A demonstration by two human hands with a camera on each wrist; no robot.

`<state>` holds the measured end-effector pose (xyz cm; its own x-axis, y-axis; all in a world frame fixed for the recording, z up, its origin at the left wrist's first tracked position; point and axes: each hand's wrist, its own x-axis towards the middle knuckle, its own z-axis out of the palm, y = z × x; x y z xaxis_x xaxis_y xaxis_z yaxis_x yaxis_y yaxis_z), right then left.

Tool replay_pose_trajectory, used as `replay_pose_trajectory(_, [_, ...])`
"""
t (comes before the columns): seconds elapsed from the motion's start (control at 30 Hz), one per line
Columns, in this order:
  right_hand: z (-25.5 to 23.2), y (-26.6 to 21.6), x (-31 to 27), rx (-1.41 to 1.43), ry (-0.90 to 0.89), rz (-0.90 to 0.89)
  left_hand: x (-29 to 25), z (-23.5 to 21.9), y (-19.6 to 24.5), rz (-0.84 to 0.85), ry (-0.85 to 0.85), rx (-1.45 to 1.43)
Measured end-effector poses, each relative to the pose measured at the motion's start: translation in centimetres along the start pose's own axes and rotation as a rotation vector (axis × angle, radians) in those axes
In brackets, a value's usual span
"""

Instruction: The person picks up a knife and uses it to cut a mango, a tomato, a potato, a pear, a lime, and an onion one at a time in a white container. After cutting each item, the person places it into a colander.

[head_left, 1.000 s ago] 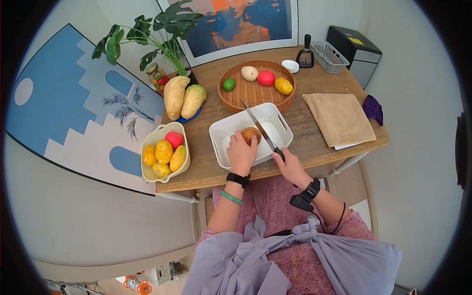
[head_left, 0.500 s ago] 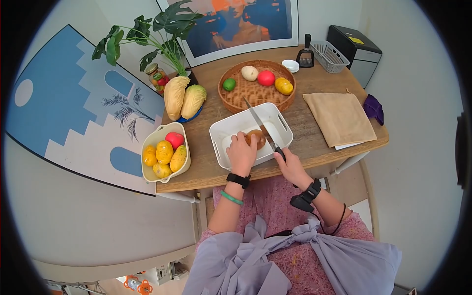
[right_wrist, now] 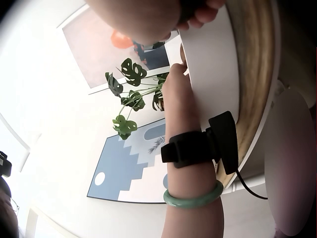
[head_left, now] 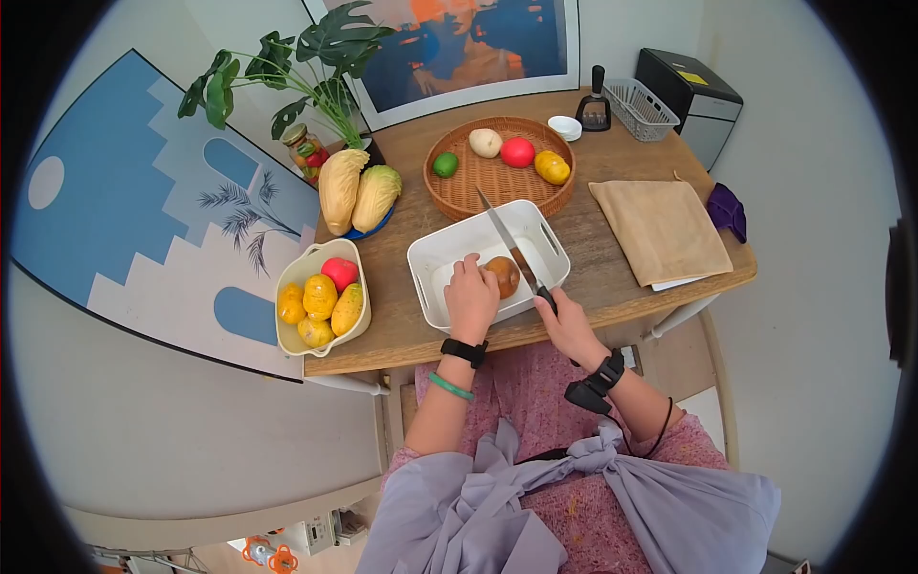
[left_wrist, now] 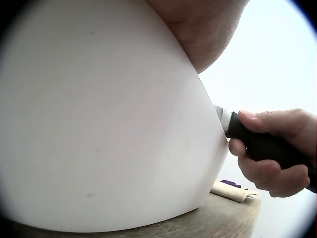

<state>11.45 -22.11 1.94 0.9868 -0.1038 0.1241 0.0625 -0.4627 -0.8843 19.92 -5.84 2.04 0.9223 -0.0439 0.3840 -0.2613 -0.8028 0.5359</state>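
Observation:
Inside a white rectangular tub (head_left: 435,251) sits a brown round item (head_left: 503,276). My left hand (head_left: 470,298) reaches over the near rim, its fingers bent at the item's left side; whether they touch it is unclear. My right hand (head_left: 570,331) grips the black handle of a knife (head_left: 503,230), whose blade slants over the tub just right of the item. The left wrist view shows the fingers of the right hand (left_wrist: 275,153) wrapped round the handle; the tub's wall (left_wrist: 109,124) hides the item.
Behind the tub lies a wicker tray (head_left: 459,196) with several fruits or vegetables. A cream basket (head_left: 286,330) of yellow and red produce and two pale cabbages (head_left: 341,189) are on the left. To the right lies a beige cloth bag (head_left: 660,230).
The brown item has shifted a little to the right and down, and more of it shows beside my left hand's fingers. The knife, still in my right hand, has moved slightly right.

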Motion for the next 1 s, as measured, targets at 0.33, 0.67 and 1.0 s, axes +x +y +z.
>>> replay_pose_trajectory(0.33, [0.1, 0.3, 0.3, -0.016, -0.005, -0.036, 0.1, -0.1, 0.0, -0.022, -0.044, -0.021])
replay_pose_trajectory(0.67, [0.5, 0.6, 0.2, -0.004, 0.007, -0.036, -0.1, 0.0, -0.5, 0.084, -0.082, -0.044])
replay_pose_trajectory(1.0, [0.2, 0.3, 0.2, -0.008, -0.012, -0.011, 0.7, -0.4, -0.3, -0.155, -0.387, -0.211])
